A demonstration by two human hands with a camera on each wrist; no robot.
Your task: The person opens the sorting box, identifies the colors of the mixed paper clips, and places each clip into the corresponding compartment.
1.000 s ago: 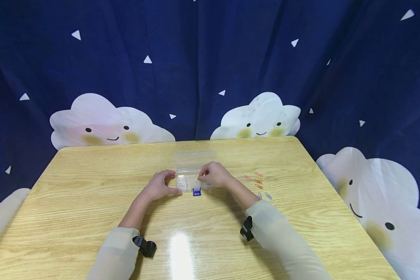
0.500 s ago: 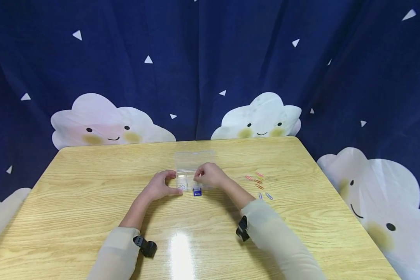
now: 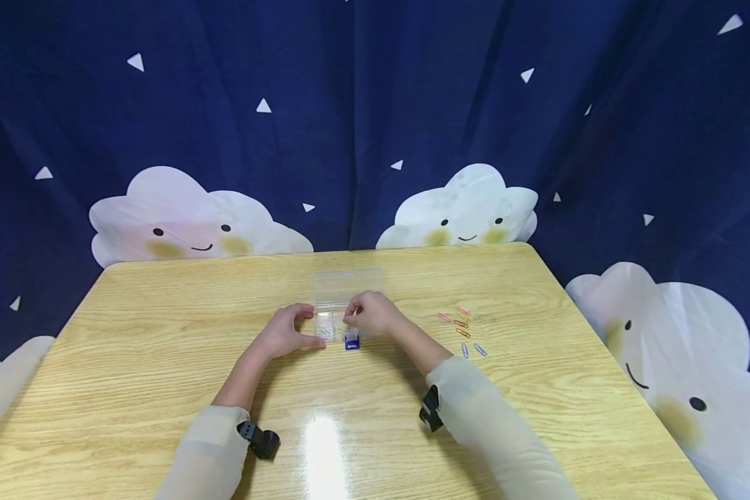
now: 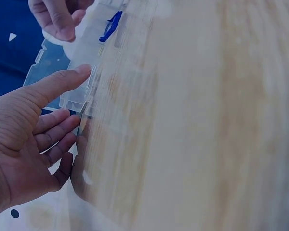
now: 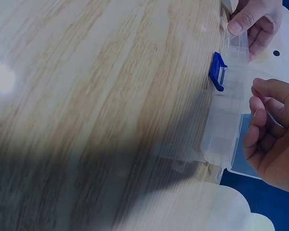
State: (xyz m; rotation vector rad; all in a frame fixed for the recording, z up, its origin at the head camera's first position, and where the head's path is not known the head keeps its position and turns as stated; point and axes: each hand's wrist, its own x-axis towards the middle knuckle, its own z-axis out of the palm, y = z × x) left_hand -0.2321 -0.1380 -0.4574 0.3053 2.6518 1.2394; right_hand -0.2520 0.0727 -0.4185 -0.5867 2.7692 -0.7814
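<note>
Head view, box: a transparent box (image 3: 324, 319) sits on the surface (image 3: 162, 389), its clear lid (image 3: 348, 283) folded open toward the curtain (image 3: 353, 139).
Head view, contents: pale clip-like pieces (image 3: 325, 333) lie in the left end; a small yellow piece (image 3: 340, 330) shows near the blue latch (image 3: 352, 343).
Head view, loose clips: pink paper clips (image 3: 444, 318), orange paper clips (image 3: 462, 333) and blue paper clips (image 3: 480, 350) lie right of the box.
Step in hand: apparently placing a clip in a middle compartment.
Left wrist view, left hand (image 4: 26, 137): spread, thumb at the box's front edge, fingers by its end, seemingly steadying it.
Right wrist view, right hand (image 5: 277, 127): over the box, fingers bent, thumb and forefinger close together; whether they pinch anything, I cannot tell.
Next move: probably calls for clearing the compartment walls, then a fine fingertip pinch on another flat-lying clip.
</note>
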